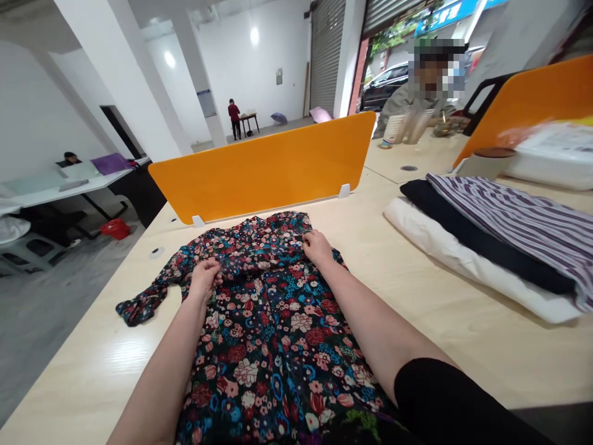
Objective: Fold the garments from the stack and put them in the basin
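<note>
A dark dress with a floral print (278, 321) lies spread on the pale wooden table (370, 259), its lower end running toward me. One sleeve stretches out to the left. My left hand (206, 278) pinches a raised fold of the fabric on the left side. On the right side, my right hand (317, 247) grips the same fold between thumb and fingers. Between the two hands the cloth is lifted into a crosswise ridge. The garment's right sleeve is mostly hidden by my right arm.
An orange divider (264, 170) stands behind the dress. To the right lie folded clothes: a striped garment (519, 216), a navy one (477, 238) and a white one (430, 247). Paper cups (393, 130) stand farther back, near a seated person (403, 105).
</note>
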Motion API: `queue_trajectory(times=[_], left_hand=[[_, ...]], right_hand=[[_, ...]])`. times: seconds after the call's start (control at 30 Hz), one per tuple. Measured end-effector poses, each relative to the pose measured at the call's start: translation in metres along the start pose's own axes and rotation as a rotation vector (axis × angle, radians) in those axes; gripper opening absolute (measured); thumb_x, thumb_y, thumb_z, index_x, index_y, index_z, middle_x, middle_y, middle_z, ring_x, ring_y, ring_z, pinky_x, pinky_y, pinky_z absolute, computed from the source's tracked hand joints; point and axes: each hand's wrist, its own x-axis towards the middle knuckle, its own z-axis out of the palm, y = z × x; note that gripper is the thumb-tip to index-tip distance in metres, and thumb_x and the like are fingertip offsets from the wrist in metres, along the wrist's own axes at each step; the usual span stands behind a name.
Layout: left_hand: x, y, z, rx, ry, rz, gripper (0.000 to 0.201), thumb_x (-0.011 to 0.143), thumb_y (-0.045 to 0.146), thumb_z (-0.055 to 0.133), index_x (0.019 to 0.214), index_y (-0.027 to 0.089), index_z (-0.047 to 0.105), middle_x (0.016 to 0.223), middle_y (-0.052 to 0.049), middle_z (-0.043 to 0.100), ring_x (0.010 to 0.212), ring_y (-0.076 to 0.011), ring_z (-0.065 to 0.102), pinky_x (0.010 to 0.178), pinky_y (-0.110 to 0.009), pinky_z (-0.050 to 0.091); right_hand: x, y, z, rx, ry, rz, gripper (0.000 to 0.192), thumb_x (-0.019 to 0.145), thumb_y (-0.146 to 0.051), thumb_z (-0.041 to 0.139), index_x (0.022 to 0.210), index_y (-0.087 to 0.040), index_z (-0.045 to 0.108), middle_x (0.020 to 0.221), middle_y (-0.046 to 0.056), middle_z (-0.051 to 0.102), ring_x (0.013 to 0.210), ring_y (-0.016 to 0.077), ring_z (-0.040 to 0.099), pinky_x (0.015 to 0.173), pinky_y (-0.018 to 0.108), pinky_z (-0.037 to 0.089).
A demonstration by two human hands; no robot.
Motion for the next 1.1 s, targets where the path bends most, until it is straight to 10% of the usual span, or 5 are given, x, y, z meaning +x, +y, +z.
queue_trajectory(times=[0.23, 0.43, 0.8, 1.1], left_hand=[[-0.002, 0.000, -0.024, 0.832, 0.138, 0.258, 0.022, 0.083, 0.030, 0.055, 0.101, 0.019, 0.062, 0.106, -0.013, 0.060, 0.092, -0.0274, 0.064, 0.077, -0.037, 0.049], [0.015, 0.004, 0.007, 1.186, -0.105, 0.505, 0.018, 0.089, 0.031, 0.050, 0.096, 0.023, 0.064, 0.111, -0.010, 0.056, 0.098, -0.0238, 0.061, 0.077, -0.029, 0.048], [0.033, 0.006, 0.011, 0.857, 0.156, 0.478, 0.022, 0.087, 0.022, 0.050, 0.108, 0.019, 0.057, 0.118, -0.014, 0.055, 0.104, -0.0260, 0.058, 0.087, -0.034, 0.045], [-0.002, -0.019, 0.001, 0.709, 0.124, 0.187, 0.041, 0.072, 0.055, 0.063, 0.051, 0.022, 0.049, 0.058, -0.005, 0.054, 0.070, -0.0280, 0.061, 0.074, -0.037, 0.046]], right_hand=[[0.000, -0.002, 0.001, 0.004, -0.005, 0.008, 0.021, 0.082, -0.011, 0.047, 0.083, -0.018, 0.067, 0.096, 0.009, 0.059, 0.094, 0.0221, 0.050, 0.081, 0.030, 0.041], [0.001, 0.000, 0.001, 0.013, -0.012, 0.000, 0.021, 0.082, -0.011, 0.048, 0.084, -0.019, 0.068, 0.095, 0.009, 0.059, 0.094, 0.0222, 0.051, 0.082, 0.031, 0.041], [0.001, 0.000, 0.000, 0.032, -0.031, -0.009, 0.021, 0.082, -0.012, 0.048, 0.086, -0.018, 0.068, 0.096, 0.009, 0.059, 0.095, 0.0225, 0.051, 0.084, 0.031, 0.041], [0.000, -0.001, 0.000, 0.018, -0.023, -0.032, 0.021, 0.083, -0.012, 0.047, 0.087, -0.017, 0.067, 0.097, 0.010, 0.060, 0.095, 0.0233, 0.051, 0.084, 0.032, 0.040]])
